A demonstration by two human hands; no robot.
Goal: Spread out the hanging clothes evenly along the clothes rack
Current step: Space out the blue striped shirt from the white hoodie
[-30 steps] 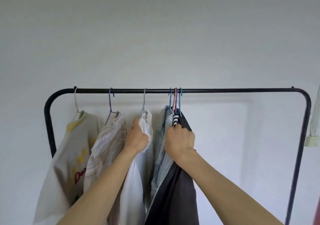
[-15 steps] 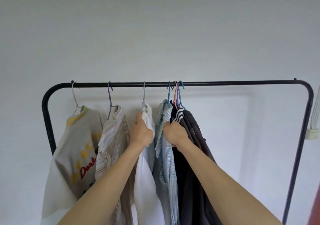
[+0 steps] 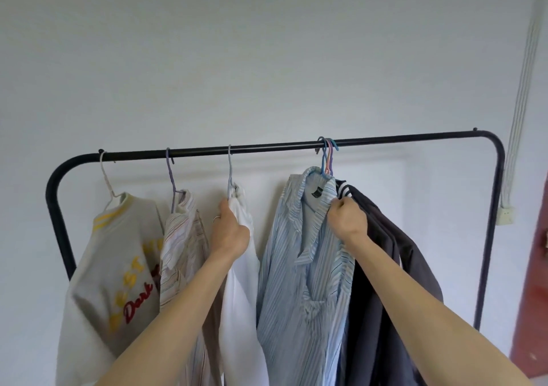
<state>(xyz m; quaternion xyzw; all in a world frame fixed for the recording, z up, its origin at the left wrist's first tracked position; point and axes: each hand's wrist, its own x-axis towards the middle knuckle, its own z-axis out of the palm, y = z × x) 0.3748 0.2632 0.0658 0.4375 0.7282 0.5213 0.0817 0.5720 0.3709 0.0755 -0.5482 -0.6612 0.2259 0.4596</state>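
A black clothes rack (image 3: 267, 147) carries several garments on hangers. From the left hang a grey sweatshirt (image 3: 112, 270) with yellow letters, a beige striped shirt (image 3: 181, 243) and a white garment (image 3: 241, 282). My left hand (image 3: 229, 231) grips the white garment near its collar. Further right, three hanger hooks (image 3: 327, 155) bunch together. They carry a blue striped shirt (image 3: 302, 282) and dark grey clothes (image 3: 385, 267). My right hand (image 3: 347, 219) grips the blue shirt's collar beside a black-and-white striped trim.
A white wall is behind the rack. White cables (image 3: 522, 89) run down to a wall socket (image 3: 506, 215) at the right. A dark red door edge (image 3: 533, 282) shows at the far right. The rail's right end is bare.
The bunch of three hangers has slid right along the rail with my right hand, opening a gap next to the white garment. My left hand has stayed on the white garment.
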